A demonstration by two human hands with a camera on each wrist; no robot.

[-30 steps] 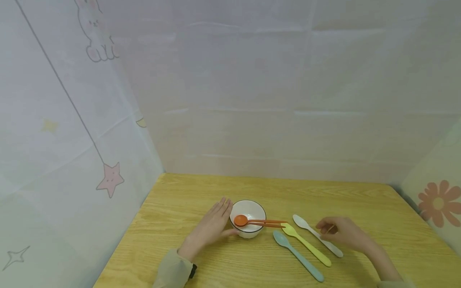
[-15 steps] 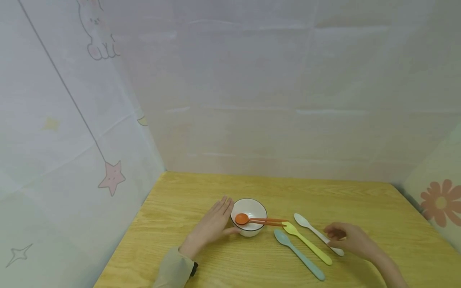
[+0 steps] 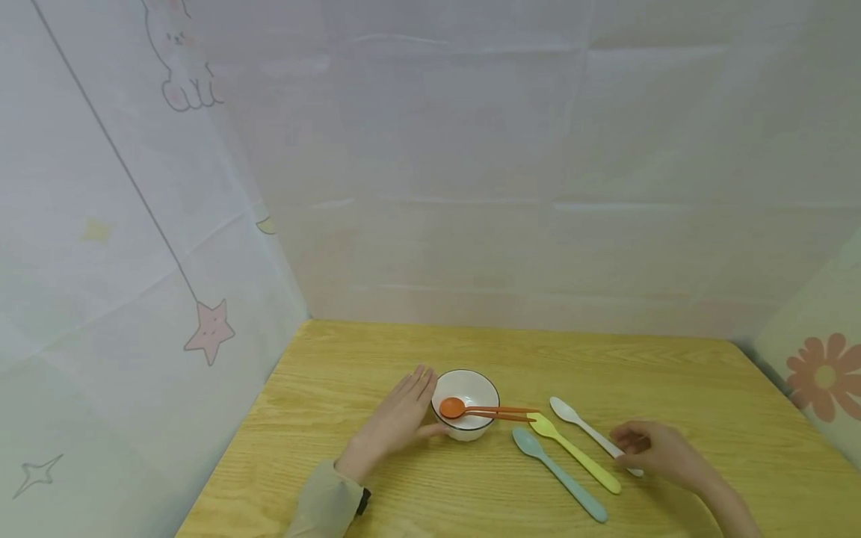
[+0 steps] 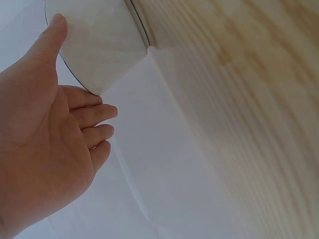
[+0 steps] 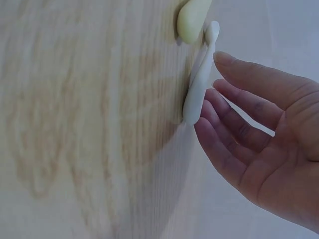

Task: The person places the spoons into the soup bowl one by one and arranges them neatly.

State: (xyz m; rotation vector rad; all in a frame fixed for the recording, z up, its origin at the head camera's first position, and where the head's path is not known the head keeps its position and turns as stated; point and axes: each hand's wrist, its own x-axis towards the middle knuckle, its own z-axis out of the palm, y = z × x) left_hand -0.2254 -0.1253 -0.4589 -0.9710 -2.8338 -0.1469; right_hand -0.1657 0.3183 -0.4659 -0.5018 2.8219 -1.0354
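Observation:
My left hand (image 3: 393, 422) lies against the left side of a white bowl (image 3: 479, 431) with a dark rim, fingers extended, thumb near the front. In the left wrist view, the thumb touches the outside of the bowl (image 4: 99, 45). An orange spoon (image 3: 452, 408) rests in the bowl, a second thin orange handle beside its own. My right hand (image 3: 662, 452) hovers over the handle end of a white spoon (image 3: 592, 433), fingers loosely bent. The right wrist view shows that spoon (image 5: 199, 92) on the table, just off the thumb and fingertips.
A yellow spoon (image 3: 585, 463) and a pale blue spoon (image 3: 565, 482) lie slanted left of the white one. The orange handles reach over the yellow spoon's tip. A wooden table (image 3: 403, 493) ends at a pale cloth backdrop (image 3: 471, 187).
My right hand has shifted right and slightly towards me along the white spoon's handle. The left hand stays at the bowl, and the spoons lie as before.

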